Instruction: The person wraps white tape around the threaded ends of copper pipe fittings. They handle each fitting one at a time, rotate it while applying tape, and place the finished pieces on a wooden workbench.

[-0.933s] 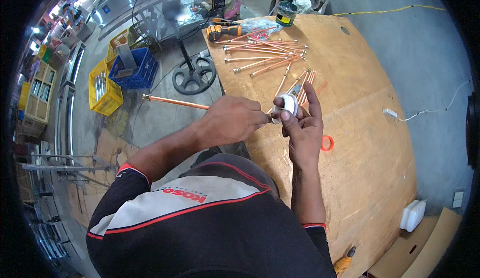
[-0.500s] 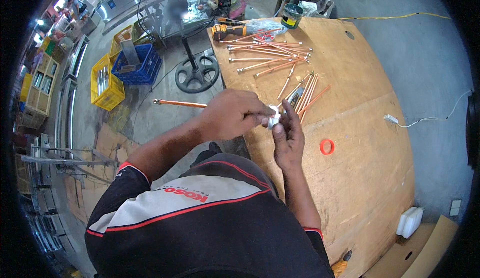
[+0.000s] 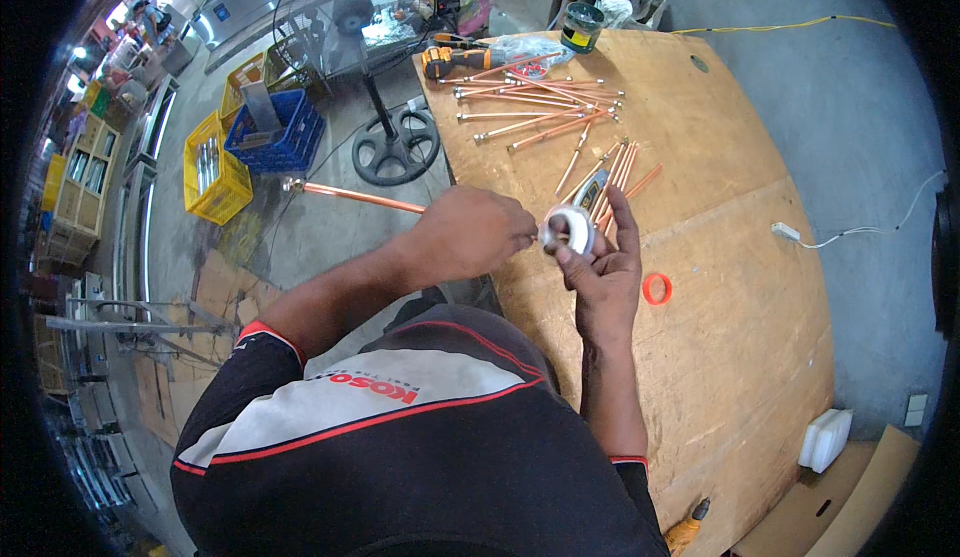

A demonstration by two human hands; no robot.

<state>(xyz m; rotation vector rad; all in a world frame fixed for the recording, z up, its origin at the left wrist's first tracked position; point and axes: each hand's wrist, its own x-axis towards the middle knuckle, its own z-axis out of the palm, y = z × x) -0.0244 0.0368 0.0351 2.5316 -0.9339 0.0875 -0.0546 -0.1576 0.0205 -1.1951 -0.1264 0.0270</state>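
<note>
The right hand [image 3: 607,292] clasps a white roll [image 3: 580,232]; just left of the roll, the left hand [image 3: 470,235] grips a copper-coloured tube [image 3: 365,198], seemingly mid-work. Beyond the roll, more tubes [image 3: 520,116] lie on the table [image 3: 740,327], finished or not, unclear.

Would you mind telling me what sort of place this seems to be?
Most likely a workshop or small factory: copper-coloured rods lie on a wooden table, with an orange power drill near its edge and a yellow crate holding metal pieces.
</note>
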